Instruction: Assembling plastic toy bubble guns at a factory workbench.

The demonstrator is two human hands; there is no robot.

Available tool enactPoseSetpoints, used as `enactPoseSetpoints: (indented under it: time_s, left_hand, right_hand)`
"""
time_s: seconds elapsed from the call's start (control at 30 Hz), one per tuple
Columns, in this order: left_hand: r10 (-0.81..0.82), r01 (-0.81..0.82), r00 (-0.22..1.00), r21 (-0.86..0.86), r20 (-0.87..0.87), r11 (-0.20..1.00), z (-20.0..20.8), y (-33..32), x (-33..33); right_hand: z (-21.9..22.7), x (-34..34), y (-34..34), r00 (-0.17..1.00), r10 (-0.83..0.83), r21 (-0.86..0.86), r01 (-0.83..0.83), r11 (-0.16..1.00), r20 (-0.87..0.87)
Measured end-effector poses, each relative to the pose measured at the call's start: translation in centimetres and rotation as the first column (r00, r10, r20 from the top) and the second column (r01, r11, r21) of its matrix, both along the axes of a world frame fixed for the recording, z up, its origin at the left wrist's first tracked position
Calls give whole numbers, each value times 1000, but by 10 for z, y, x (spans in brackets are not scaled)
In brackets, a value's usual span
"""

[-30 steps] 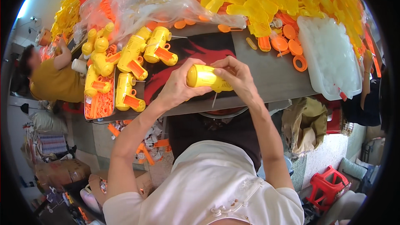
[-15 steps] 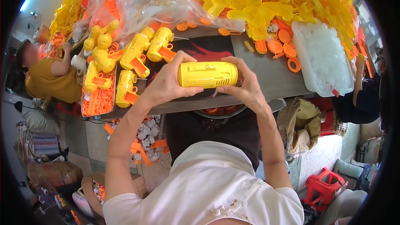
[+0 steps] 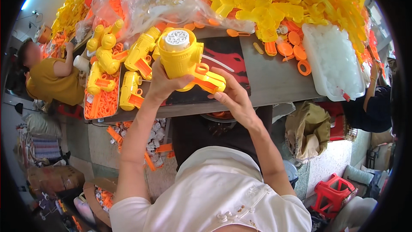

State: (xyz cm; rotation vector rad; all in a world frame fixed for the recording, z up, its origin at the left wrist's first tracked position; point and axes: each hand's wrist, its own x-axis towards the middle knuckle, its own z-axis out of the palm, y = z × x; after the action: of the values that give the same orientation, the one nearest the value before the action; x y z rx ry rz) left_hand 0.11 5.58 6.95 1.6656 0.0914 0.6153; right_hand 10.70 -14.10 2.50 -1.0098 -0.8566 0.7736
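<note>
Over the front of the table I hold a yellow toy water gun (image 3: 180, 66) tilted with one end up. A white round insert with a petal-like pattern (image 3: 177, 38) shows in that end. My left hand (image 3: 164, 83) is closed around the lower left of the barrel-shaped body. The fingers of my right hand (image 3: 236, 96) pinch the orange handle (image 3: 211, 81) on its right side. A thin clear tube (image 3: 219, 63) sticks out of the body, above the handle. Several similar yellow guns (image 3: 139, 49) with orange handles lie to the left of my left hand.
A tray of small orange parts (image 3: 101, 108) sits at the table's left edge. Yellow shell halves (image 3: 262, 4) are heaped at the back. A white tub of translucent pieces (image 3: 332, 60) stands right, beside orange discs (image 3: 294, 38). Other people (image 3: 56, 75) are at both sides.
The gun has turned from lying sideways to end up, showing its white insert and orange handle, and has shifted left. My right hand has moved from the body's end to the handle.
</note>
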Motion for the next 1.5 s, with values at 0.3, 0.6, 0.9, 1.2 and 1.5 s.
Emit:
enactPoseSetpoints:
  time_s: [0.3, 0.6, 0.9, 1.2, 1.5]
  left_hand:
    - [-40, 152, 958, -386, 283, 910, -21, 2, 13]
    - [-68, 84, 981, -83, 183, 993, -35, 23, 18]
    - [-139, 146, 989, -160, 52, 976, -36, 32, 20]
    - [-137, 143, 990, 396, -45, 907, 16, -19, 1]
    - [-16, 41, 997, 342, -76, 939, 18, -34, 15]
  right_hand:
    - [1, 16, 3, 986, -43, -163, 69, 984, 161]
    - [-1, 19, -2, 782, -227, -26, 296, 955, 581]
    - [8, 29, 11, 742, -286, -16, 371, 929, 607]
    - [46, 17, -1, 892, -161, 2, 177, 984, 423]
    - [25, 24, 6, 908, -242, 135, 208, 969, 341]
